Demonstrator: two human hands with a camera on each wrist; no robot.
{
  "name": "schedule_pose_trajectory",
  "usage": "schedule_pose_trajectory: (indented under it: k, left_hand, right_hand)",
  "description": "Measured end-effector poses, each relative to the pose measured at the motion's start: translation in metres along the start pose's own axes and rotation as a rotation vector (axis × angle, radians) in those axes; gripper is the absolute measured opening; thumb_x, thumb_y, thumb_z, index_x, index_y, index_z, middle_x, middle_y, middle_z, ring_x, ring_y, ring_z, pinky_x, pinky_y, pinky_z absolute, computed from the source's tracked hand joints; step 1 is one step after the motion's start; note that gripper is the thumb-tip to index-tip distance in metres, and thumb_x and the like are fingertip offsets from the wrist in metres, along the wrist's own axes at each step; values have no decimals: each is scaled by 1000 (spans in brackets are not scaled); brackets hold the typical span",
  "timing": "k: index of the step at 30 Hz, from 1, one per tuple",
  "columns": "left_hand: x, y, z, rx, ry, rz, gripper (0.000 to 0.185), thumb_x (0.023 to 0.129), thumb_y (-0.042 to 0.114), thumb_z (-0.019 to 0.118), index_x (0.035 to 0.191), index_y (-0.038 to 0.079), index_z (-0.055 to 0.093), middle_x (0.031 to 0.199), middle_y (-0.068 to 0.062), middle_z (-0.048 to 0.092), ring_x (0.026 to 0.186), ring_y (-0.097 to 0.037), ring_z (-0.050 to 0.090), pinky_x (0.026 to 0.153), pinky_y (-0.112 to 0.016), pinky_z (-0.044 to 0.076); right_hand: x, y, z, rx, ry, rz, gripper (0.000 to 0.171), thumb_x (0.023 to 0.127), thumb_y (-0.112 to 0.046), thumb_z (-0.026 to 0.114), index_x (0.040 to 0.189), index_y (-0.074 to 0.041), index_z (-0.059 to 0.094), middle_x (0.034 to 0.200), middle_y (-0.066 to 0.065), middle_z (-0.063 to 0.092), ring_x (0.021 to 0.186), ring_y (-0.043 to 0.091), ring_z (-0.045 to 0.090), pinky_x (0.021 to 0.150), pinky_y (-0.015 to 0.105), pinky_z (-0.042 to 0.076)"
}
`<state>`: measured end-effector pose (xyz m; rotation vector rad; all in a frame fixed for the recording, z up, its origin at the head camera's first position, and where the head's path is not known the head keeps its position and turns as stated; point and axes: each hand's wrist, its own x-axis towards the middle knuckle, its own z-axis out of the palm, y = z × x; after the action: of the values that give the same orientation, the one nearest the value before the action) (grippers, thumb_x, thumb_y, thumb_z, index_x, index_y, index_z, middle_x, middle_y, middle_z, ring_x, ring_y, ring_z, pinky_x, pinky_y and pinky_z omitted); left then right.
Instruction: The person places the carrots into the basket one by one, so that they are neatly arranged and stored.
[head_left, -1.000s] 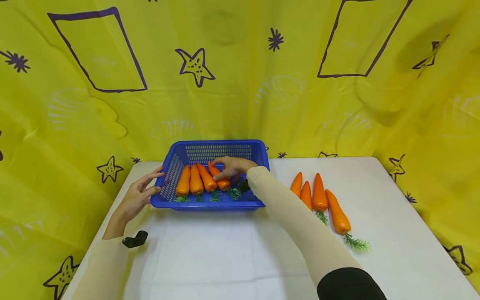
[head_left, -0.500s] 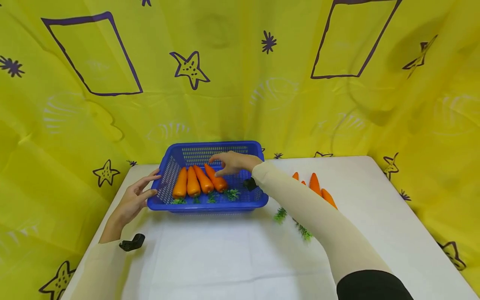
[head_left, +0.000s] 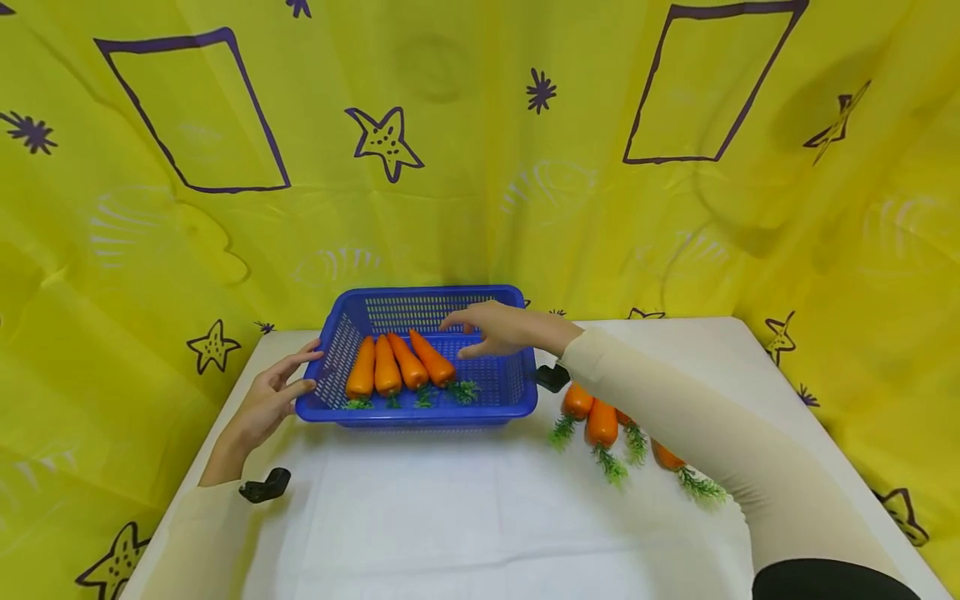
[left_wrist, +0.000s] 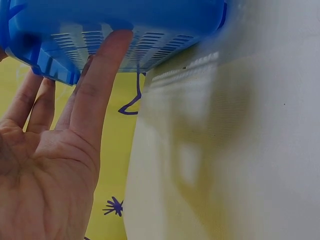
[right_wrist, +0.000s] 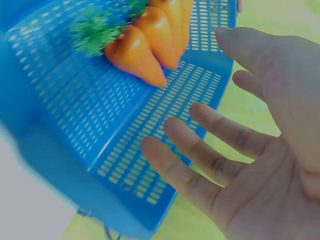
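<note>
Presumably for steadiness, the blue basket [head_left: 420, 413] is being braced at its left end by the straight-fingered left hand [head_left: 264, 400], while the right hand [head_left: 501, 327], spread and empty, is being held over it, beside four carrots [head_left: 406, 362] lying inside.

A wrinkled yellow sheet curtain [head_left: 450, 225] with dark purple starfish prints [head_left: 386, 143] hangs behind and beside the white rectangular counter [head_left: 420, 508].

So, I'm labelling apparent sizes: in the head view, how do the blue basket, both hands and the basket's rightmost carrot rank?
1. Blue basket
2. Left hand, right hand: too alike to rank
3. Rightmost carrot
</note>
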<state>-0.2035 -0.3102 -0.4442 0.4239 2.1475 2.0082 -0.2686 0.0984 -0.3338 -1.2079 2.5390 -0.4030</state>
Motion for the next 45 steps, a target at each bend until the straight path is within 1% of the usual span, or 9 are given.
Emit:
schedule_pose_trajectory:
  k: [6,15,20,24,29,34,39,41,45]
  left_hand:
    - [2,2,1,16,-3,10,48,106,5,55,152,2,44,172,-6,16,129,-1,48,86,-33,61]
    - [-2,2,3,-16,7,-13,48,106,5,54,153,4,45,172,-2,16,131,-4,43,89,-34,60]
    - [-3,0,2,-11,18,-19,49,106,5,54,153,3,44,172,-1,16,132,-5,42,90,-34,60]
    - [-1,0,1,17,17,-11,50,106,6,55,154,2,42,172,-1,17,133,-6,42,90,-33,59]
    - [0,-1,0,14,8,-3,49,106,6,55,154,2,43,172,-2,17,136,-8,40,90,-34,60]
    - [2,-2,1,-2,0,1,49,106,5,55,153,3,44,172,1,18,137,-10,39,89,-35,60]
    - [2,-1,1,-7,4,5,49,106,4,55,153,2,44,172,0,18,137,-11,39,89,-35,60]
    - [1,-1,1,-4,7,4,49,105,4,55,153,1,44,172,-2,17,139,-13,37,89,-35,60]
    - [1,0,1,-6,5,7,49,105,3,55,153,1,44,172,-4,16,136,-9,42,87,-34,60]
  right_hand:
    - [-38,12,0,28,62,9,53,100,-27,69,149,-13,53,126,14,63,92,25,63,88,39,56]
    - [-95,30,4,99,163,25,52,99,-20,70,147,-9,54,133,17,60,108,33,63,89,41,58]
    - [-127,40,10,106,233,72,54,97,-20,72,148,-11,55,127,13,61,105,28,65,88,43,59]
    - [-155,51,16,107,296,107,55,95,-18,75,147,-13,56,124,10,63,103,23,64,81,37,60]
    - [-191,62,25,110,347,109,54,94,-15,76,145,-12,57,119,7,63,99,23,63,72,27,60]
    - [-224,69,35,106,400,123,56,93,-14,77,145,-12,55,123,8,63,97,21,64,70,27,60]
    - [-244,75,40,77,473,128,59,91,-11,79,144,-14,56,125,10,65,93,22,68,68,28,61]
    - [-250,77,43,71,487,133,59,91,-12,79,145,-15,56,121,9,65,91,20,69,67,28,61]
    - [-258,79,50,86,495,147,60,91,-12,79,145,-15,55,119,8,65,90,14,68,67,27,60]
